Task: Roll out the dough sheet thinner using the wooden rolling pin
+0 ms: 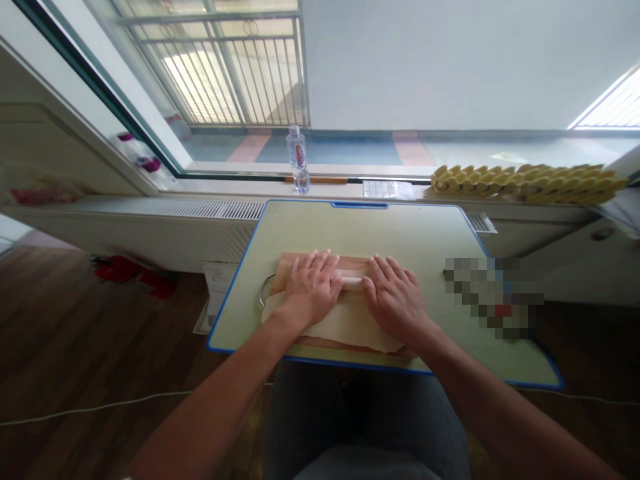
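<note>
A thin, pale sheet of dough point(345, 323) lies over a wooden cutting board point(284, 267) with a metal loop handle point(263, 291) at its left. Across the upper part of the dough runs a pale rod, like a rolling pin point(351, 281), visible only between the hands. I cannot tell whether dough is wrapped round it. My left hand point(314, 283) rests flat over the rod's left part, fingers stretched forward. On its right part lies my right hand point(395, 290), palm down with fingers extended. Both palms hide the rod's ends.
Under the wooden board is a pale green, blue-edged tabletop point(400, 230). A pixelated object point(490, 297) lies at its right. A clear water bottle point(299, 160), paper sheets point(387, 189) and yellow egg-carton-like trays point(525, 183) stand along the windowsill. A radiator point(210, 209) is behind.
</note>
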Demonstrator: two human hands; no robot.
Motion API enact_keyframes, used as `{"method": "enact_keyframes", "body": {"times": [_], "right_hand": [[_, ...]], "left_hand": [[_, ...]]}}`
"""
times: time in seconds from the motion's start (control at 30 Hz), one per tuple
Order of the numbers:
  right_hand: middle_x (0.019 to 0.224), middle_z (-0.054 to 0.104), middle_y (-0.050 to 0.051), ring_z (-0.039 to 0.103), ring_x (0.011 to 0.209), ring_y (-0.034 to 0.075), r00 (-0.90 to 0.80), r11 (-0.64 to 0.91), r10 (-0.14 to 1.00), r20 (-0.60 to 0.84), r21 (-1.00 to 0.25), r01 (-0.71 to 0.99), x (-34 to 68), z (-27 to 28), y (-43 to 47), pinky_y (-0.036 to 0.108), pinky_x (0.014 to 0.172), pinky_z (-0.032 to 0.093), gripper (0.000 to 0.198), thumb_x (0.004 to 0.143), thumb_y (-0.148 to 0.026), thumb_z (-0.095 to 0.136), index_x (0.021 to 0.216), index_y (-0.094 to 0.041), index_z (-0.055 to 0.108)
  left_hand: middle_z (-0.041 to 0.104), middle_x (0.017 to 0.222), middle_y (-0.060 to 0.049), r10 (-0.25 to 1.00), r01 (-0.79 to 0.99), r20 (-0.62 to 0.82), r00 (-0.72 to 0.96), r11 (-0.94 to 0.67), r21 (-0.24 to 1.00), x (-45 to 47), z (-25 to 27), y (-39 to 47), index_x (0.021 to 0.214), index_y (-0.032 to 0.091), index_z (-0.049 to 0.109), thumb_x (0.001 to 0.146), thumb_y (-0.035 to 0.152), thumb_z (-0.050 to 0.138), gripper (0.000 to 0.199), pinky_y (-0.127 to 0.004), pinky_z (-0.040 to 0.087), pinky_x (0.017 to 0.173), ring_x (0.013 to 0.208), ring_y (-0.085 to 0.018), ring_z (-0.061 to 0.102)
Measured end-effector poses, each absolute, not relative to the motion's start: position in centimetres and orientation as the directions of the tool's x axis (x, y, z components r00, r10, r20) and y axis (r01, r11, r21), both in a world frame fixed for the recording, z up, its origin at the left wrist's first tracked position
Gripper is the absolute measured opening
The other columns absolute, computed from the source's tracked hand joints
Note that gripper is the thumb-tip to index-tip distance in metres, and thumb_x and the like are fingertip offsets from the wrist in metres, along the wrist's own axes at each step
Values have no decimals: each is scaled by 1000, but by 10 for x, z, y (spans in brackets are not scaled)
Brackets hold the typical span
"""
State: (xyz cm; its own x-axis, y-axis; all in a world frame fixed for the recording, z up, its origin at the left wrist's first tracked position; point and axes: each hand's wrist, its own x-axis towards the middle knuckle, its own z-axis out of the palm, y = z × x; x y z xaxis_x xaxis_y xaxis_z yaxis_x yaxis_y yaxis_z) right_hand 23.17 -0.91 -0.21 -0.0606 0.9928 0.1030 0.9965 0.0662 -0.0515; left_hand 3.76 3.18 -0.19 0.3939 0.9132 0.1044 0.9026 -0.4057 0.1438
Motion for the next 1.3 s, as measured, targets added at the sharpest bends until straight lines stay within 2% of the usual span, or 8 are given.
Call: {"method": "enact_keyframes", "body": {"times": [0.13, 0.33, 0.47, 0.6, 0.73, 0.87, 1.13, 1.3], "right_hand": [[168, 44, 11, 37, 156, 33, -25, 32, 995, 96, -72, 997, 234, -1, 16, 53, 123, 34, 64, 110, -46, 24, 159, -15, 52], [171, 40, 11, 36, 155, 36, -16, 14, 1000, -13, -141, 990, 240, 10, 71, 56, 121, 37, 67, 109, -50, 30, 164, -15, 43], [166, 48, 9, 37, 155, 36, -102, 115, 989, 110, -121, 986, 237, 3, 20, 56, 120, 35, 61, 111, -55, 28, 158, -26, 54], [160, 56, 8, 41, 151, 33, -226, 267, 947, 228, -169, 949, 237, 0, -29, 53, 120, 32, 48, 107, -54, 48, 144, -29, 64], [146, 67, 8, 48, 143, 31, -281, 337, 928, 244, -227, 914, 247, 5, -29, 52, 119, 32, 27, 105, -40, 57, 123, -27, 73], [144, 67, 10, 51, 139, 32, -351, 398, 912, 214, -249, 883, 272, 7, -17, 54, 115, 37, 27, 104, -41, 58, 121, -26, 73], [143, 66, 8, 57, 134, 28, -325, 343, 939, 112, -363, 866, 292, 18, 12, 45, 115, 42, 23, 100, -37, 61, 114, -27, 76], [147, 64, 10, 53, 138, 30, -157, 185, 978, 138, -221, 958, 259, 13, 27, 47, 114, 40, 46, 107, -56, 46, 131, -25, 70]], "left_hand": [[50, 166, -7, 924, 910, 111, 367, -381, 163, 44, -3, 60, 154, 26, 57, 107, 45, 33, 56, -58, 28, 129, 154, -31, 42], [42, 171, -9, 946, 928, -16, 323, -314, 203, 58, 1, 117, 157, 27, 53, 105, 52, 37, 59, -62, 28, 128, 157, -31, 37], [51, 165, -11, 934, 914, 89, 346, -357, 193, 48, -3, 72, 152, 24, 59, 107, 51, 37, 57, -57, 33, 128, 153, -32, 44], [49, 166, -12, 883, 856, 164, 440, -468, 219, 31, -7, 25, 154, 19, 57, 109, 50, 36, 59, -52, 29, 132, 156, -31, 40], [51, 165, -11, 878, 810, 179, 445, -479, 339, 25, -1, 19, 151, 17, 59, 109, 47, 39, 56, -43, 30, 132, 156, -25, 42], [61, 156, -13, 880, 775, 209, 427, -475, 416, 35, 12, 35, 142, 14, 66, 110, 43, 40, 51, -38, 32, 131, 150, -23, 49], [62, 153, -9, 949, 876, 53, 310, -307, 372, 69, 4, 78, 139, 23, 66, 107, 45, 46, 44, -47, 36, 126, 143, -27, 54], [60, 156, -5, 948, 888, 111, 300, -319, 331, 78, -7, 72, 137, 29, 65, 108, 43, 43, 39, -55, 29, 128, 145, -26, 50]]}}
